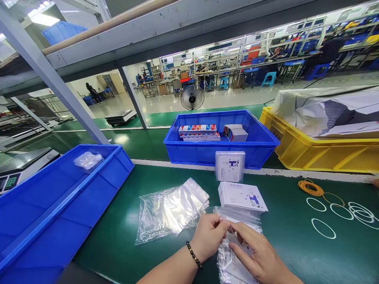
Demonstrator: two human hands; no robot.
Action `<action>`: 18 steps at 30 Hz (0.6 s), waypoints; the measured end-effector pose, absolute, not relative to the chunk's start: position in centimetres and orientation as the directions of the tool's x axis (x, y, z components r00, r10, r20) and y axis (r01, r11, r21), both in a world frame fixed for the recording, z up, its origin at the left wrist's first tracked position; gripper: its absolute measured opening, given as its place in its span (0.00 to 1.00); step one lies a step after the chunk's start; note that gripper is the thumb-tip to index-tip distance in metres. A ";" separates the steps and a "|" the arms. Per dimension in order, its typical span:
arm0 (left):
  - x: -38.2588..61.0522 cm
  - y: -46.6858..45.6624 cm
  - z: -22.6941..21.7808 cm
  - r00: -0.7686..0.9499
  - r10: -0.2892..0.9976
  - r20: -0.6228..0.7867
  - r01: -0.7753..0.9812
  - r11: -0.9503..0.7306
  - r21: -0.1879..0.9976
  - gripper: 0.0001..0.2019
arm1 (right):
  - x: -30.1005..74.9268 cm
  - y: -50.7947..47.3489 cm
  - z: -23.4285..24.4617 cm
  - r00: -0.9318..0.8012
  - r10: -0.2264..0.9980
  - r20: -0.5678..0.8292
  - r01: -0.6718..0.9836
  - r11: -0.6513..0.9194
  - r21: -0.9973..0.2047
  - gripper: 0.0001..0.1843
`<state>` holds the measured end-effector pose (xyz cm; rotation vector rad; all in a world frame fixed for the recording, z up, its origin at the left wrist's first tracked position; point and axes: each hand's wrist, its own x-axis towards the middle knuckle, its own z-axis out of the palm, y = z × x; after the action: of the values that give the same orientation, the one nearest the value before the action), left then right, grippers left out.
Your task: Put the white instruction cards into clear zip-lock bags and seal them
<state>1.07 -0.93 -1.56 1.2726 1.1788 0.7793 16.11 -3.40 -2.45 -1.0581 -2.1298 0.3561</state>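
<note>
My left hand (209, 236) pinches the top edge of a clear zip bag (233, 260) that holds a white printed card, low on the green mat. My right hand (258, 254) lies on the same bag, fingers pressed to its upper edge beside the left thumb. Just beyond my hands lies a stack of white cards (242, 196) with blue print. One bagged card (230, 166) leans upright against the blue bin (260, 148). To the left, a pile of empty clear zip bags (173, 209) is spread on the mat.
A large blue bin (56, 197) at the left holds one bagged item (88, 161). The far blue bin holds printed boxes (199, 132). A yellow bin (319, 152) stands at right. Orange bands (310, 187) and white rings (323, 228) lie on the mat. A scale (17, 169) sits far left.
</note>
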 end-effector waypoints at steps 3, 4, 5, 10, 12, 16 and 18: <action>1.0 -1.2 -1.5 0.287 0.953 -0.099 0.234 0.031 0.972 0.12 | 16.0 -3.3 -2.0 -0.382 0.847 0.371 0.564 0.531 -0.632 0.12; 1.0 -1.3 -1.5 0.310 0.948 -0.068 0.265 -0.017 0.964 0.13 | 15.9 -3.3 -2.0 -0.379 0.856 0.353 0.570 0.516 -0.639 0.15; 1.0 -1.4 -1.5 0.336 0.941 -0.041 0.300 -0.066 0.952 0.13 | 15.9 -3.3 -2.0 -0.372 0.859 0.352 0.584 0.512 -0.630 0.17; 1.3 -1.8 -1.5 0.416 0.909 0.015 0.478 -0.233 0.847 0.14 | 15.6 -3.3 -2.7 -0.270 0.820 0.506 0.761 0.503 -0.410 0.20; 1.5 -1.9 -1.5 0.412 0.910 -0.042 0.498 -0.187 0.847 0.14 | 15.7 -3.2 -2.9 -0.227 0.791 0.568 0.820 0.470 -0.327 0.21; 1.2 -1.5 -1.4 0.317 0.934 -0.165 0.450 0.005 0.893 0.12 | 16.0 -3.0 -2.8 -0.256 0.710 0.656 0.800 0.537 -0.269 0.15; 0.8 -0.9 -1.3 0.276 0.940 -0.201 0.375 0.087 0.923 0.13 | 16.0 -3.1 -2.7 -0.324 0.659 0.679 0.738 0.625 -0.254 0.11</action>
<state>0.82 -0.95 -1.31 1.4844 1.2859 0.6688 15.95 -3.08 -2.69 -1.0930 -2.0630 -0.1291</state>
